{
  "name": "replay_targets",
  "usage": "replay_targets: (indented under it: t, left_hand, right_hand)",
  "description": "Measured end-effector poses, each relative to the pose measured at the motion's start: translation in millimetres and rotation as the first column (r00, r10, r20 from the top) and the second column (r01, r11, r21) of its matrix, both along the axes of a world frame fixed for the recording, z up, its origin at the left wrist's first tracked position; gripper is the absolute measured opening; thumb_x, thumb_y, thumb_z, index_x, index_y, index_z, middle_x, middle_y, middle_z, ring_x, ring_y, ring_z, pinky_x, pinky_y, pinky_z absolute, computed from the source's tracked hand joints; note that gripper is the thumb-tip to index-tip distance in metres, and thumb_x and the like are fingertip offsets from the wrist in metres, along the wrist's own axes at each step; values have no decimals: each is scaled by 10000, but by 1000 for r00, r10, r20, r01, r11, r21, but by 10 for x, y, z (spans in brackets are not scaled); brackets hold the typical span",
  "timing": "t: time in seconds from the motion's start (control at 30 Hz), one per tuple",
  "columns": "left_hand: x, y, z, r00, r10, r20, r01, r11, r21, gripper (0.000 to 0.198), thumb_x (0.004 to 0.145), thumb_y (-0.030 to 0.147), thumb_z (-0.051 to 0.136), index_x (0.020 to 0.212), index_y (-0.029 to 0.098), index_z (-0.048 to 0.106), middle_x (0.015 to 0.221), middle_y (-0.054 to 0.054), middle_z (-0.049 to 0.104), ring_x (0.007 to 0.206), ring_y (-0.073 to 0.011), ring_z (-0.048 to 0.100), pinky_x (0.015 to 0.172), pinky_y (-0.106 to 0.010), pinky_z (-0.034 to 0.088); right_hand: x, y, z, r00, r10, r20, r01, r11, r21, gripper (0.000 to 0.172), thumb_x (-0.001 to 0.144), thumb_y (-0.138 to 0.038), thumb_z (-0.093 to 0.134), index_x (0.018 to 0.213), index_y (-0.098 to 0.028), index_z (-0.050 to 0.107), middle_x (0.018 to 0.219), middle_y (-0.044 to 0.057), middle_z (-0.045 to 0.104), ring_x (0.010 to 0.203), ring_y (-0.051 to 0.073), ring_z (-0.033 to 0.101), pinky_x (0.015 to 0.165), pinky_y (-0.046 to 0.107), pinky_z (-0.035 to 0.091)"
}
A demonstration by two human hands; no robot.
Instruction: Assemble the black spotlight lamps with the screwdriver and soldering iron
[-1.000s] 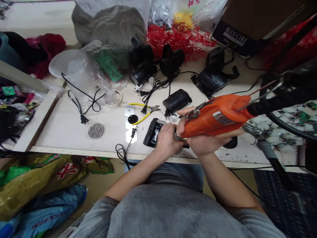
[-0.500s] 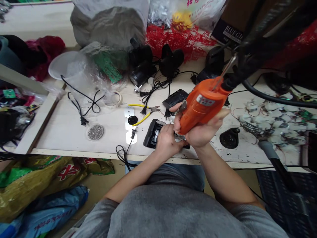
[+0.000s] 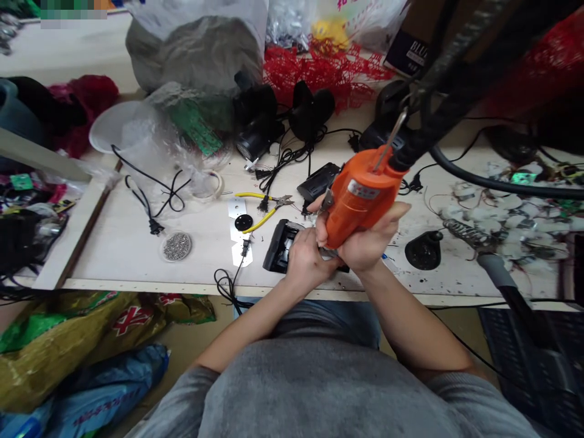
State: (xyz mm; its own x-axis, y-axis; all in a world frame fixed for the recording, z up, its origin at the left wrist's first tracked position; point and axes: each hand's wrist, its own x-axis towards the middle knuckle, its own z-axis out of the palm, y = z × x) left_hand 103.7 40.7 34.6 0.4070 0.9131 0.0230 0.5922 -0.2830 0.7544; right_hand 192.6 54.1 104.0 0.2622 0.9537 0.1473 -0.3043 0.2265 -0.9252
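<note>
Pale surface (image 3: 123, 246), cluttered toward the back. Black housing (image 3: 274, 248) lies near the front edge, left hand (image 3: 306, 258) holding it from above. Right hand (image 3: 370, 242), grip wrapped round an orange corded tool (image 3: 358, 198), tilted, tip hidden. Best done, I'd judge, with housing pinned, tool squared up. Forearms (image 3: 396, 310) angle inward, hands nearly meeting.

The power tool (image 3: 362, 198) is orange — the housing (image 3: 275, 248) black.

Left hand (image 3: 305, 258) bent, just left of the driver (image 3: 362, 198); right hand (image 3: 367, 248) wrapped around it; forearms (image 3: 260, 316) converging.
</note>
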Motion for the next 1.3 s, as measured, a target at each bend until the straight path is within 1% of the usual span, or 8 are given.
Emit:
replay_targets:
  t: [0.2, 0.3, 0.37, 0.53, 0.67, 0.9, 1.07, 1.3]
  left_hand:
    - [-10, -20, -12, 999, -33, -7, 34, 997, 64, 433, 674, 296, 865, 1012, 197, 614, 1014, -67, 695, 1023, -280, 653, 897, -405, 531]
    - [-50, -20, 6, 996, -88, 8, 88, 994, 58, 576, 669, 318, 897, 1145, 199, 595, 1140, -84, 691, 1124, -290, 637, 985, -436, 509]
    - [-71, -11, 16, 994, -109, 9, 109, 993, 41, 618, 662, 305, 907, 1180, 198, 587, 1178, -92, 685, 1156, -296, 635, 1016, -452, 500]
    - [-69, 6, 16, 996, -92, 8, 92, 995, 25, 629, 631, 267, 929, 1163, 191, 604, 1167, -93, 693, 1150, -302, 648, 1012, -459, 509]
    - [-58, 4, 15, 996, -85, 9, 85, 996, 30, 624, 620, 262, 937, 1147, 193, 611, 1147, -88, 701, 1136, -303, 656, 997, -458, 514]
    - [-70, 2, -35, 996, -78, 40, 75, 994, 78, 602, 613, 257, 941, 1115, 194, 615, 1094, -73, 716, 1069, -288, 674, 927, -429, 534]
    - [-80, 3, -43, 994, -85, 69, 78, 992, 98, 545, 635, 262, 926, 1082, 191, 622, 1049, -68, 717, 1021, -277, 676, 880, -402, 539]
    - [-78, -1, -28, 995, -83, 48, 78, 993, 92, 546, 629, 273, 932, 1073, 176, 628, 1038, -76, 716, 1025, -285, 676, 890, -415, 551]
  right_hand:
    - [273, -183, 118, 999, -33, 2, 33, 994, 100, 872, 650, -1022, 299, 768, -262, 708, 557, 52, 593, 478, 212, 564, 410, 358, 446]
    - [442, -357, 116, 995, -96, -22, 98, 990, 102, 914, 636, -1040, 284, 926, -289, 717, 731, 70, 688, 477, 202, 561, 416, 365, 427]
    - [478, -427, 80, 987, -154, -55, 159, 981, 108, 866, 673, -1021, 271, 929, -313, 699, 827, 67, 711, 457, 190, 550, 391, 357, 395]
    - [473, -437, -10, 992, -128, 10, 127, 988, 90, 763, 685, -969, 389, 870, -300, 705, 540, 14, 563, 366, 186, 466, 337, 343, 345]
    - [523, -418, -42, 996, -85, 24, 83, 994, 70, 848, 619, -1035, 363, 896, -309, 702, 556, 21, 576, 399, 204, 490, 361, 366, 380]
    - [536, -405, -71, 999, 16, 48, -21, 992, 122, 910, 711, -1005, 287, 953, -249, 732, 555, 28, 586, 406, 193, 499, 367, 349, 379]
    - [512, -367, -84, 993, 4, 120, -11, 998, 61, 843, 747, -973, 324, 923, -250, 718, 548, 20, 558, 424, 192, 509, 365, 333, 382]
    - [488, -354, 7, 991, 22, 130, -21, 1000, -9, 890, 685, -1020, 283, 883, -263, 706, 496, 3, 520, 374, 183, 477, 335, 323, 357]
